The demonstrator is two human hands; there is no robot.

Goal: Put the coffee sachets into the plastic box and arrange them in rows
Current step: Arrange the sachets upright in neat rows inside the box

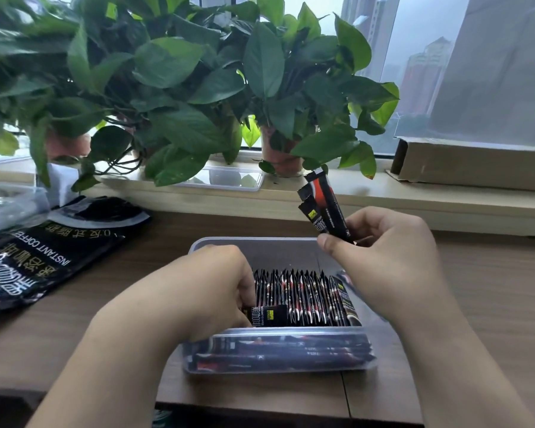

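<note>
Coffee sachets (303, 299), slim black stick packs with red and white print, stood on edge in a close row across the middle of the clear rectangular plastic box (254, 240). More sachets of the same kind lay flat and lengthwise behind the box's near wall, visible through the plastic as a flat layer (284, 350). The box rested on the brown wooden surface (491, 288), directly in front of the person. The left grip (210, 288), a bare hand, reached into the left side of the box with its fingers curled down, grasping the end of one crosswise sachet (269, 315) that lay against the near side of the row. The right grip (386, 257), also a bare hand, was clenched on a small bundle of held sachets (325, 208), pinched at the lower ends between thumb and fingers. The bundle stood nearly upright, tilted to the left, above the far right corner of the box and apart from the row. A large black instant-coffee bag (44, 251) lay flat on the surface to the left of the box. Behind the surface, a pale windowsill (383, 193) carried green leafy potted plants (167, 88), a clear plastic lid (229, 177) and a brown cardboard carton (476, 162).
</note>
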